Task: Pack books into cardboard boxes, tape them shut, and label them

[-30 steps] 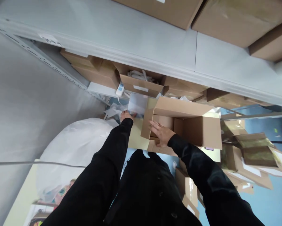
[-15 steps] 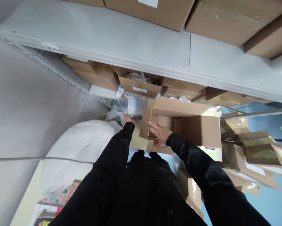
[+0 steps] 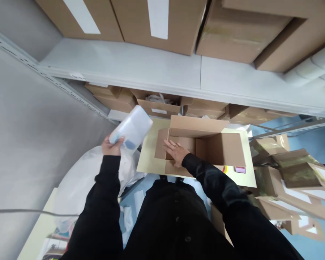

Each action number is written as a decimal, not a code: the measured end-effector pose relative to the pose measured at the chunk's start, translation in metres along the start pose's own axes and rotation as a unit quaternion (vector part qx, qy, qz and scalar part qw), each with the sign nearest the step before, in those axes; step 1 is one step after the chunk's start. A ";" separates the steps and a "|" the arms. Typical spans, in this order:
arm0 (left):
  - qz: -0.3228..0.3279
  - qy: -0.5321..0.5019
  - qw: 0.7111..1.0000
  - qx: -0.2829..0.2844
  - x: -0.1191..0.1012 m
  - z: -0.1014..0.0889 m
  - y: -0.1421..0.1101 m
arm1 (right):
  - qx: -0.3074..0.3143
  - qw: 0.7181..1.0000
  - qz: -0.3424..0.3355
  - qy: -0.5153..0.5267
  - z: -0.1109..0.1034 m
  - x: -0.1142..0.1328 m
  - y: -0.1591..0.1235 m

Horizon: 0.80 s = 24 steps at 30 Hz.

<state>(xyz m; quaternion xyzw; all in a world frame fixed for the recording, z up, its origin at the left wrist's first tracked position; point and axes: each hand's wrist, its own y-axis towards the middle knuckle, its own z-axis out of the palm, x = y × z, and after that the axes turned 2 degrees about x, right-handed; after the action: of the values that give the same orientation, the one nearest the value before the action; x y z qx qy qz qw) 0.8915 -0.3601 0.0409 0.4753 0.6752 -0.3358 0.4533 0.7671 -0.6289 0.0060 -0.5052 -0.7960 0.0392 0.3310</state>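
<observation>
My left hand (image 3: 112, 145) grips the lower left end of a whitish, semi-translucent rectangular pack (image 3: 132, 127) with bluish patches. The pack is raised and tilted, to the left of an open cardboard box (image 3: 197, 124). That box stands on a pale yellow tabletop (image 3: 150, 164) with its flaps folded outward, and the part of its inside that shows is bare cardboard. Over its near left corner lies my right hand (image 3: 176, 152), fingers stretched out and spread, touching the cardboard. The right thumb is partly hidden.
A phone-like pink-screened object (image 3: 240, 169) and a yellow ring (image 3: 225, 169) lie right of the box. Behind runs a grey shelf (image 3: 124, 59) with cartons above and below. A big white plastic bag (image 3: 83, 180) bulges at left; taped cartons (image 3: 295, 177) are piled at right.
My left hand has lifted the pack off the table's left side, bringing it left and up, now tilted. My right hand stays on the box. The view has shifted slightly.
</observation>
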 end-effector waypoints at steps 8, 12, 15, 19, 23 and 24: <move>0.067 -0.137 0.981 0.118 -0.113 0.017 -0.063 | -0.155 0.987 0.030 0.035 0.013 0.030 -0.052; 0.009 -0.163 0.948 0.272 -0.129 0.058 -0.082 | -0.416 0.872 0.153 0.206 0.005 -0.009 -0.114; -0.050 -0.146 0.906 0.395 -0.126 0.095 -0.093 | -0.480 0.779 0.161 0.369 -0.006 -0.045 -0.141; -0.124 -0.099 0.883 0.441 -0.113 0.139 -0.113 | -0.439 0.688 0.094 0.571 -0.001 -0.069 -0.147; -0.116 -0.072 0.861 0.491 -0.094 0.149 -0.127 | -0.459 0.590 0.137 0.650 0.020 -0.068 -0.148; -0.106 -0.060 0.851 0.511 -0.088 0.148 -0.129 | -0.455 0.580 0.142 0.661 0.023 -0.066 -0.149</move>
<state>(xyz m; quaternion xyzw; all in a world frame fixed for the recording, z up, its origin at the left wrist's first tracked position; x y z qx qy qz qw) 0.8248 -0.5626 0.0717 0.5441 0.4257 -0.7078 0.1476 0.6559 -0.7500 0.0146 -0.5823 -0.1891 -0.6262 0.4828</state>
